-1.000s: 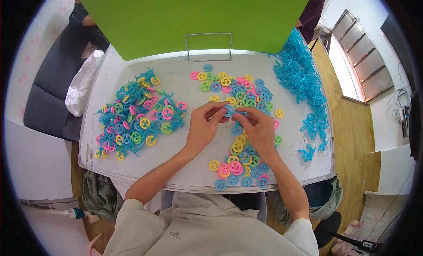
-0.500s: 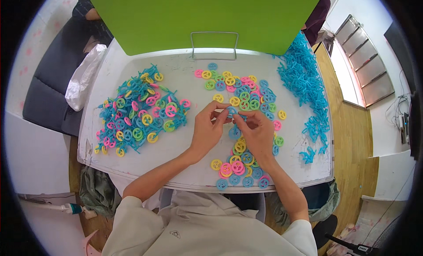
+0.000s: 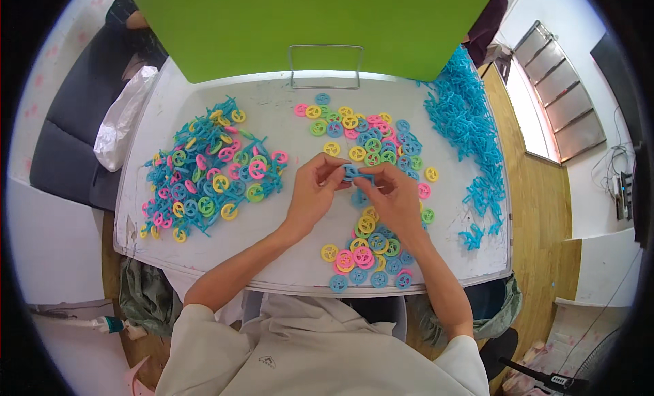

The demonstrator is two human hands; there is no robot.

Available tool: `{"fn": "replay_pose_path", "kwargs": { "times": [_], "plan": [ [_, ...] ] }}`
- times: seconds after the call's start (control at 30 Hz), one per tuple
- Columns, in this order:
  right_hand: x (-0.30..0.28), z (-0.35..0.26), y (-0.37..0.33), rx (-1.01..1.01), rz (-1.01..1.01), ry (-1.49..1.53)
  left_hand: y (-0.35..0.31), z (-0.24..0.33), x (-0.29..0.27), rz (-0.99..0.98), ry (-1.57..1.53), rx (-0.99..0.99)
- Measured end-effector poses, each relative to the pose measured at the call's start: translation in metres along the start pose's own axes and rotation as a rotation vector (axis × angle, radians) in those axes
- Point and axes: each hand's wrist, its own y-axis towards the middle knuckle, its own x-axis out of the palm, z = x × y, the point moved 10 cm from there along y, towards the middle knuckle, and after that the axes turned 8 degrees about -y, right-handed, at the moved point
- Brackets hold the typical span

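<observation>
Left hand (image 3: 315, 193) pinches blue wheel (image 3: 349, 171), right hand (image 3: 393, 197) blue piece (image 3: 366, 176); nudge could spill loose wheels (image 3: 357, 277) off bench's (image 3: 293, 265) near edge.

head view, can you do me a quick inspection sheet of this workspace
Surface: white table, marked in places
Job's things: loose wheels in four colours mid-table; blue pieces heaped right; mixed pile of both left
Clutter: silver bag by the table's left edge
Hands: left hand pinches a blue wheel; right hand is beside it, its hold partly hidden
Cables: dark cables on the right wall
Surroundings: green board beyond the table, dark seat left, wood floor right
</observation>
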Motion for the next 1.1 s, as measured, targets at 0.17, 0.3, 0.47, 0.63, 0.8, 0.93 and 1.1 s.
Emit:
{"fn": "replay_pose_path", "kwargs": {
  "times": [0.17,0.3,0.47,0.63,0.8,0.93,1.1],
  "plan": [
    [0.007,-0.028,-0.004,-0.104,-0.305,0.032,0.001,0.014,-0.032,0.169,-0.019,-0.032],
    [-0.048,-0.038,0.010,-0.215,-0.061,-0.164,0.004,0.047,-0.049,0.163,-0.033,-0.002],
    [-0.172,0.008,-0.012,-0.038,0.358,-0.601,0.013,0.042,-0.046,0.173,-0.186,-0.033],
    [-0.210,0.079,-0.031,0.107,0.393,-1.074,0.009,0.057,-0.051,0.171,-0.095,-0.012],
    [-0.196,0.070,-0.024,-0.052,0.382,-0.881,0.004,0.104,-0.060,0.232,0.889,0.206],
    [-0.196,0.050,-0.022,-0.035,0.500,-0.695,-0.005,0.095,-0.060,0.314,1.536,0.367],
    [-0.158,0.043,0.002,-0.009,0.315,-0.041,-0.009,0.071,-0.004,0.081,1.187,0.567]
  ]
}}
